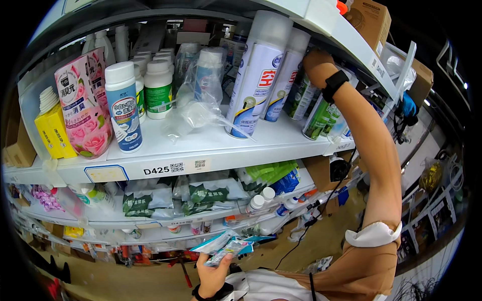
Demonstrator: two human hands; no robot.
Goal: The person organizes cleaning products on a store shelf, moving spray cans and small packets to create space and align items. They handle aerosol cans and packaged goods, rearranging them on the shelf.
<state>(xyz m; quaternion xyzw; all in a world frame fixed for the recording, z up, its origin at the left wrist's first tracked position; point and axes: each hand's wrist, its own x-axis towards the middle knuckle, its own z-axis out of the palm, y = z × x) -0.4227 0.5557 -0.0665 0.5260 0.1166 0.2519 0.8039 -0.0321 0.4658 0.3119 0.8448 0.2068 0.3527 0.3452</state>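
My left hand (213,273), low in the centre, is closed on small blue plastic packets (226,248). My right hand (315,65) reaches deep into the upper shelf (186,146) at right, beside a tall white spray can (281,85); its fingertips are hidden in shadow. Green spray cans (317,120) stand below that hand, and another large white spray can (251,85) is to their left. Further left are a clear bag of wrapped items (193,105), green-labelled white bottles (158,95), a blue-labelled bottle (123,115), pink bottles (88,125) and yellow packages (52,133).
The lower shelf holds bagged goods (211,193), small white bottles (256,203) and a cardboard box (321,175). A black cable (326,200) hangs at its right. A brown carton (366,25) sits on the top shelf. Metal racks (437,210) line the right side.
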